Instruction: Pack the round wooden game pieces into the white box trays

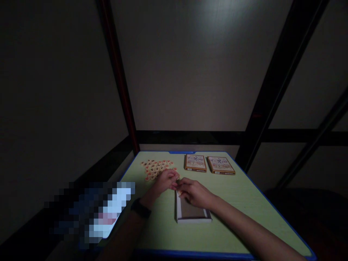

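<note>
My left hand and my right hand meet over the far end of a shallow open box on a green table. Both hands have their fingers curled in a pinch around a small orange-and-white piece between them. Just beyond my left hand lies a spread of several small orange-and-white puzzle pieces. A dark band sits on my left wrist.
Two flat orange-framed boxes, one beside the other, lie at the table's far edge. The table has a blue rim and stands against a pale wall with dark frame bars. A blurred-out patch covers the lower left.
</note>
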`<state>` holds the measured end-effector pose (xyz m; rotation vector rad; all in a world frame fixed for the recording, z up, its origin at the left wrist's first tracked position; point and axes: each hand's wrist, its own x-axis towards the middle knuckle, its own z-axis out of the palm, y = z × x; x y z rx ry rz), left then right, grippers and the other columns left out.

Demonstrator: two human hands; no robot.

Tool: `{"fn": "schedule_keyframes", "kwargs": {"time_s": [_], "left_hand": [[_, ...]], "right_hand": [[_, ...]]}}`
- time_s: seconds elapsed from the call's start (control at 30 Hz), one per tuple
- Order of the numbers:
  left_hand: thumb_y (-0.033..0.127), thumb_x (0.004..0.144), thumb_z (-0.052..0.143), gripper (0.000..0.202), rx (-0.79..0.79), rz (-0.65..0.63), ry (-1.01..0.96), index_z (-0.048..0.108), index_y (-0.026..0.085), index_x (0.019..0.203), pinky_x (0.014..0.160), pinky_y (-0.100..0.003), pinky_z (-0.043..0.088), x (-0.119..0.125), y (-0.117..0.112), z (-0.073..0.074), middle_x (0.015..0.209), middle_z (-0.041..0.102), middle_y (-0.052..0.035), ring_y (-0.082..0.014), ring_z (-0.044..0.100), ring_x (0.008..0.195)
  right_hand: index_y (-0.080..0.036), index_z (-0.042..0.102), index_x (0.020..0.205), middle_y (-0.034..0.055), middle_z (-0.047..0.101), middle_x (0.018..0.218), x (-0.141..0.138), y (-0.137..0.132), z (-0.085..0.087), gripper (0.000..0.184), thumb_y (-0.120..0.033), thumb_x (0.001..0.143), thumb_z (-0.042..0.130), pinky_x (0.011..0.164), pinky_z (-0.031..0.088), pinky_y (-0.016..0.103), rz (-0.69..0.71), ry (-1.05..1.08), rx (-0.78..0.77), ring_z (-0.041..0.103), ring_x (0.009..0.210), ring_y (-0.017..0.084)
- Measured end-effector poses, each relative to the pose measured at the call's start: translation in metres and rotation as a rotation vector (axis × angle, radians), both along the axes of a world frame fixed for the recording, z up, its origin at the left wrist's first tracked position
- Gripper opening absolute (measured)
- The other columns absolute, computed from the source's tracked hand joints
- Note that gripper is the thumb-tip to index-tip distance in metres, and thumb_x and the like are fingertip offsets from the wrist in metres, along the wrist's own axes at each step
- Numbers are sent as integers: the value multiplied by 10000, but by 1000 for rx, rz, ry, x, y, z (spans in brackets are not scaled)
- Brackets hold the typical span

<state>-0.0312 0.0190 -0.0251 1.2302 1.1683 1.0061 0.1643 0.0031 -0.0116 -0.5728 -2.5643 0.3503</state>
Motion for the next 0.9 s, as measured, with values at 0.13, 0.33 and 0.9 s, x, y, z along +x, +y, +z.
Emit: {"fn": "schedule_keyframes", "kwargs": {"time_s": [0.13, 0.33, 0.9], "left_hand": [[458, 659, 840, 421, 30, -3, -17, 616, 157, 852, 582, -268, 541, 1, -4, 4, 810, 654, -18, -126, 641, 596], [422, 655, 844, 395, 56, 10, -44, 629, 153, 850, 542, -235, 503, 3, -3, 5, 783, 651, -17, -124, 620, 610], [356, 611, 907, 561, 57, -313, -217, 623, 168, 1056, 818, -314, 496, -2, -16, 27, 902, 740, -72, -207, 705, 857]], "right_hand": [[-175, 693, 984, 88, 662, 1023, -1, -1, 0, 231, -37, 840, 577, 843, 533, 290, -34, -4, -3, 649, 957, 197], [-177, 657, 997, 72, 656, 989, 0, -4, 4, 257, -25, 819, 549, 769, 522, 274, -59, -71, 33, 643, 874, 189], [-195, 631, 1168, 82, 632, 973, 9, 4, 9, 237, -275, 962, 545, 713, 501, 298, -255, 92, 219, 623, 848, 203]]}}
